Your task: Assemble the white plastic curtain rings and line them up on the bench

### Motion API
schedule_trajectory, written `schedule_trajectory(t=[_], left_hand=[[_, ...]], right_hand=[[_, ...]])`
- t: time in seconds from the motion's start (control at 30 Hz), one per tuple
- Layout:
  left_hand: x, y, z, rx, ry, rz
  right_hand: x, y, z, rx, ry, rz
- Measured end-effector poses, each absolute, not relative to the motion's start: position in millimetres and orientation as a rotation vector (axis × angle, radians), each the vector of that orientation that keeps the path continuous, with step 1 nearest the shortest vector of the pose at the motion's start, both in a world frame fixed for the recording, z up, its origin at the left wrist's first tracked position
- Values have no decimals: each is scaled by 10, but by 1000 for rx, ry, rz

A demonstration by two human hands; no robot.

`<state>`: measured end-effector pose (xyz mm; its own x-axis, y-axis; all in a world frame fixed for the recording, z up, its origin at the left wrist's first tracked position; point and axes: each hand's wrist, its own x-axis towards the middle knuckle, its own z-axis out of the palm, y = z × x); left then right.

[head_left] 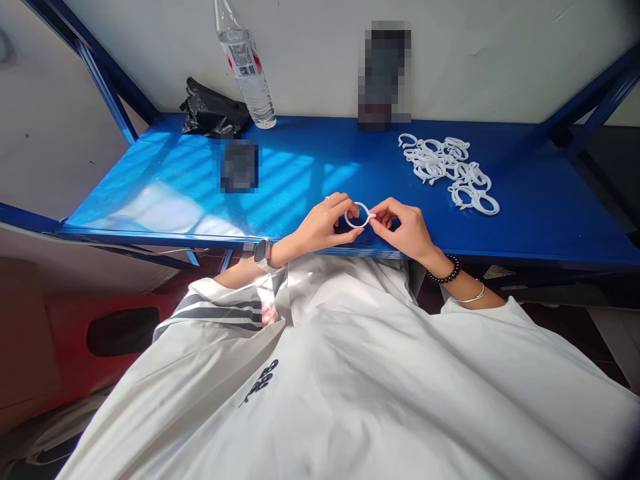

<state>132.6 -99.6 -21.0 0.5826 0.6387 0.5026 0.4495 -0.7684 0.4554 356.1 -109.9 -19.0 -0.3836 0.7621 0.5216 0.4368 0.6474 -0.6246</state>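
Note:
A white plastic curtain ring [367,222] is held between my two hands, just above the table's front edge. My left hand [331,220] grips the ring's left side, with thumb below and fingers curled at its top. At the ring's right end, my right hand [403,225] pinches the small projecting tab between thumb and fingertips. Part of the ring is hidden behind my left fingers. To the right of my hands lies a loose pile of similar white rings [431,165], several of them overlapping.
The blue metal table [310,183] meets a pale wall at the back. A water bottle [254,87] stands beside a crumpled black plastic bag [215,113]. One blurred dark object [240,165] lies on the left, another [383,77] against the wall. Blue frame bars [107,90] rise at both sides.

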Motion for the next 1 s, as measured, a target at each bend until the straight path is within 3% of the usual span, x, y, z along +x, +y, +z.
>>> schedule_trajectory(t=[1.0], left_hand=[[1312, -1001, -230, 2529, 936, 918]], right_hand=[[3578, -1100, -210, -799, -2107, 373]])
